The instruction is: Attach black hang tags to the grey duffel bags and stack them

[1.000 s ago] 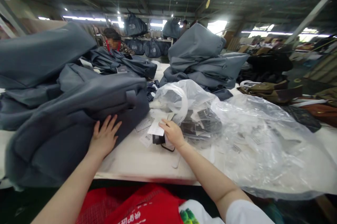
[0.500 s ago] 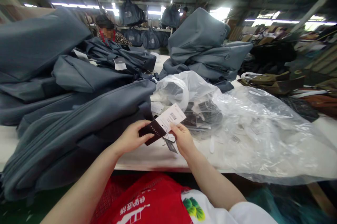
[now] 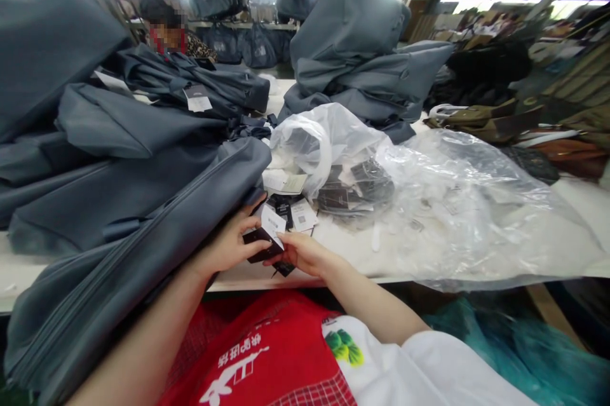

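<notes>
One flat black-and-white card tag (image 3: 271,229), in the head view, sits above the white bench (image 3: 352,260), beside the slumped blue-grey zipped bag (image 3: 138,260). Our half-curled left hand (image 3: 231,244) grips its left side; our right hand (image 3: 305,253) pinches its right corner. We should grip lightly, avoiding creases.

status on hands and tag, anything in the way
Left hand and right hand gripping tag. White barcode panel showing. Grey bag beside left forearm, loose tags just beyond; nothing seen blocking.

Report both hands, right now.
Left hand: closed, holding the black-and-white tag.
Right hand: closed, pinching the same tag at its edge.
</notes>
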`<state>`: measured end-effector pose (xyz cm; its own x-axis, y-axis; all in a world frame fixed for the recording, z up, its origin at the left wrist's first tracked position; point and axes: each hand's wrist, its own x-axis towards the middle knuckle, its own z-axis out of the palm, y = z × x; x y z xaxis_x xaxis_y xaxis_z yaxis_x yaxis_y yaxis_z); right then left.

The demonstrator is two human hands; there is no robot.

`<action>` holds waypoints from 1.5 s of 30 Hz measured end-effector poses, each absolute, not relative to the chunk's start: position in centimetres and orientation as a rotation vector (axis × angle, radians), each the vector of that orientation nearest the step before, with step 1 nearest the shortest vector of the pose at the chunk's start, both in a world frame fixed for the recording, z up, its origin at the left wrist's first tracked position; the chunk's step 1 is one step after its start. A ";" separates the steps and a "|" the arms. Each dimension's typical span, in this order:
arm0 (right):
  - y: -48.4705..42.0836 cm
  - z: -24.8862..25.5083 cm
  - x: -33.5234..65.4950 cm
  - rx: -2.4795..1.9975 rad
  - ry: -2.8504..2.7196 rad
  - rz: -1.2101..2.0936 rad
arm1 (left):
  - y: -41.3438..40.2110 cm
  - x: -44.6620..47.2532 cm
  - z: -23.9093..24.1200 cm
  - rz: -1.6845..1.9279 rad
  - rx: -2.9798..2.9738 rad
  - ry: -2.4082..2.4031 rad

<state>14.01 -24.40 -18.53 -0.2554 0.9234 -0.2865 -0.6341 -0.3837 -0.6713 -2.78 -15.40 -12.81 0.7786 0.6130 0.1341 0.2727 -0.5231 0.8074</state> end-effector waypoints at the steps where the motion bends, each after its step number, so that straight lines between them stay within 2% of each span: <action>1: -24.4 -18.6 14.2 -0.806 -0.533 1.829 | -15.3 -2.7 -12.8 0.506 2.139 0.636; 6: -25.4 -17.9 15.5 -0.892 -0.926 1.721 | -15.1 -2.3 -12.7 0.542 1.935 0.756; 10: -26.8 -17.1 16.0 -1.180 -1.630 1.320 | -14.9 -2.3 -12.3 0.552 1.838 0.817; 12: -27.2 -17.5 15.8 -1.352 -1.805 1.131 | -14.8 -2.3 -12.2 0.550 1.797 0.833; 18: -27.2 -19.1 16.3 -1.438 -1.600 1.029 | -14.5 -2.8 -11.4 0.473 1.725 0.845; 24: -26.8 -17.5 16.9 -1.276 -1.176 0.988 | -15.2 -2.3 -11.4 0.466 1.624 0.747; 29: -25.8 -16.6 16.5 -1.253 -1.077 0.869 | -15.6 -2.0 -12.0 0.468 1.458 0.706; 36: -25.3 -16.0 15.8 -1.167 -1.188 0.801 | -15.7 -2.3 -11.7 0.382 1.680 0.714; 40: -25.4 -16.1 15.2 -1.047 -1.419 0.734 | -15.9 -2.0 -11.7 0.456 1.907 0.649; 45: -25.3 -16.8 14.6 -1.046 -1.534 0.692 | -16.1 -1.9 -12.6 0.496 1.749 0.663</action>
